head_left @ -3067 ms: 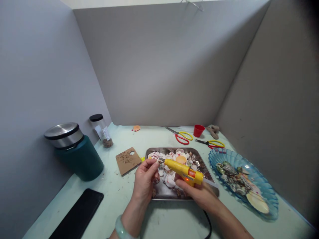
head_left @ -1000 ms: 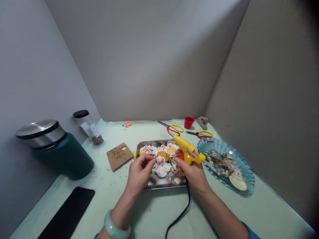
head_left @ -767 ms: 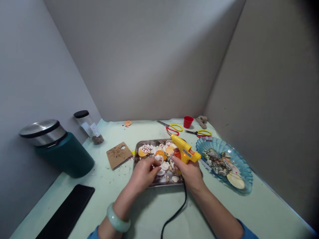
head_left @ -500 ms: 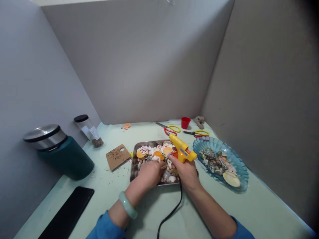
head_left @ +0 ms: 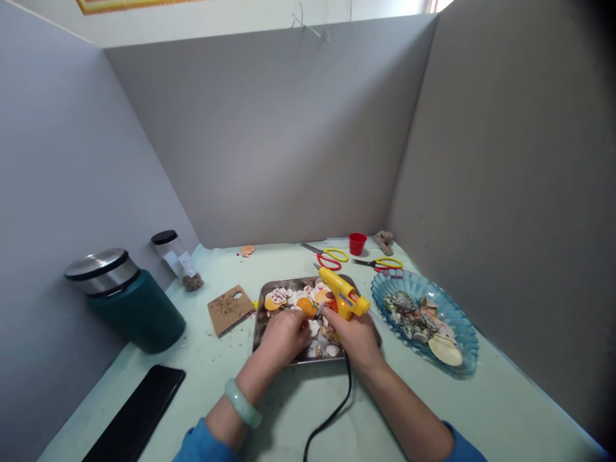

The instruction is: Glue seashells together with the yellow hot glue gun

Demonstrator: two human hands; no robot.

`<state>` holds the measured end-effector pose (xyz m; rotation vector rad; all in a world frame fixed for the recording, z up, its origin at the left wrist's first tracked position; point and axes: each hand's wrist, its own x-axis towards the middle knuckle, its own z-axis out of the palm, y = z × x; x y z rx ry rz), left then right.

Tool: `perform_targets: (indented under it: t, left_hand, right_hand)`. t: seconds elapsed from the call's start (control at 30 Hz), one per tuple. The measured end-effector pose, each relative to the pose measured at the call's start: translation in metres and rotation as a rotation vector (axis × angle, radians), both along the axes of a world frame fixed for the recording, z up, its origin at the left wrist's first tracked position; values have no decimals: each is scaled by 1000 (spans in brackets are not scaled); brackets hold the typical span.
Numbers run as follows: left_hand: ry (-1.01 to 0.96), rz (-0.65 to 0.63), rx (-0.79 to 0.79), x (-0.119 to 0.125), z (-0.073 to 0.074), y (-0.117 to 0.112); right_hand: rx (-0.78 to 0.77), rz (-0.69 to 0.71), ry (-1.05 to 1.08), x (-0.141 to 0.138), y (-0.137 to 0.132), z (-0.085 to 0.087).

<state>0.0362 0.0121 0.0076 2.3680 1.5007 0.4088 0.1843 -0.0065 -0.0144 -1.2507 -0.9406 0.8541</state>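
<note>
My right hand (head_left: pixel 353 333) is wrapped round the grip of a yellow hot glue gun (head_left: pixel 342 290), its nozzle pointing up and to the left. A small greyish piece (head_left: pixel 320 308), too small to name, sits at the right thumb tip. My left hand (head_left: pixel 283 333) is closed with curled fingers over the left part of a metal tray (head_left: pixel 260 327); whatever it pinches is hidden. Inside the tray lie several shells, among them an orange shell (head_left: pixel 305 306), a speckled white shell (head_left: pixel 278 296) and a small white shell (head_left: pixel 332 351). A black cord (head_left: pixel 332 414) runs down from the glue gun.
At right stands a blue scalloped dish (head_left: pixel 462 321) of shells. Behind are two pairs of scissors (head_left: pixel 335 255) (head_left: pixel 389 263), a red cup (head_left: pixel 357 244) and driftwood (head_left: pixel 384 242). At left are a brown board (head_left: pixel 228 311), a jar (head_left: pixel 178 260), a teal flask (head_left: pixel 139 311) and a black phone-like slab (head_left: pixel 137 410).
The view has tipped upward, showing more above the partition. My left hand has drawn slightly away from the right one. The glue gun has shifted a little to the left.
</note>
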Motion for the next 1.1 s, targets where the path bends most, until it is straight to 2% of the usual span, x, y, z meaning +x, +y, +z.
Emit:
perform_targets:
  t: [0.07,0.2,0.3,0.5,0.6,0.7,0.93,1.1]
  left_hand:
    - [-210,46,-88,0,0,-1]
    - [-964,214,-537,3,-3,-5]
    - [-1196,233,-680,7,-5,-8]
    - [-1281,284,-559,23,-7,-10]
    - [-1300,317,-494,28,-8,-9]
    - [-1332,296,-457,28,-8,-10]
    - [-1367,269,-447,25,-3,-13]
    - [-1365,268,-432,24,-4,-15]
  right_hand:
    - [-12,2,4,0,0,0]
    - [-29,23,35,-1,-1,5]
    - [-11,50,95,-3,-3,10]
    - [9,145,346,-3,-2,12]
    - [2,152,340,-3,-1,10]
    - [10,148,326,-4,-1,9]
    - [-9,55,240,-7,-1,10]
    - [-20,42,241,-6,-2,9]
